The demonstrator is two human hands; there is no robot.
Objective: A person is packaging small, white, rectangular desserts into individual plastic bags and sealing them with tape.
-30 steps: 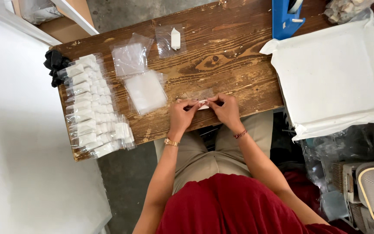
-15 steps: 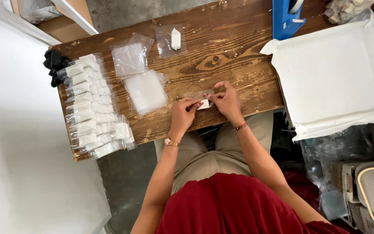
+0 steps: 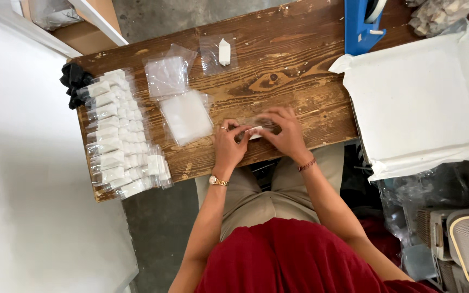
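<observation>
Left hand: your left hand (image 3: 229, 144) rests on the near edge of the table, fingers curled, pinching one end of the small white piece (image 3: 254, 132); a round watch sits on that wrist.
Right hand: your right hand (image 3: 283, 133) lies just beside it, fingers bent and closed on the clear plastic bag (image 3: 256, 123) around the same piece; a beaded band circles the wrist.
Small white piece: short, blocky and matt white, held between both hands, low on the table's near edge.
Clear plastic bag: thin, glossy film, crumpled under your fingertips; its outline is hard to trace.
Flat bag stack: a square pile of empty clear bags (image 3: 187, 116) lies just left of your left hand, with a second pile (image 3: 166, 75) beyond it.
Single bagged piece: one pouch with a white piece (image 3: 223, 52) lies farther up.
Finished rows: filled pouches (image 3: 118, 135) overlap in rows along the table's left end, beside a black crumpled item (image 3: 73, 82).
Table: rough, knotted brown planks (image 3: 299, 65).
Right side: a white tray (image 3: 419, 103) wrapped in plastic; a blue tape dispenser (image 3: 360, 24) above it.
</observation>
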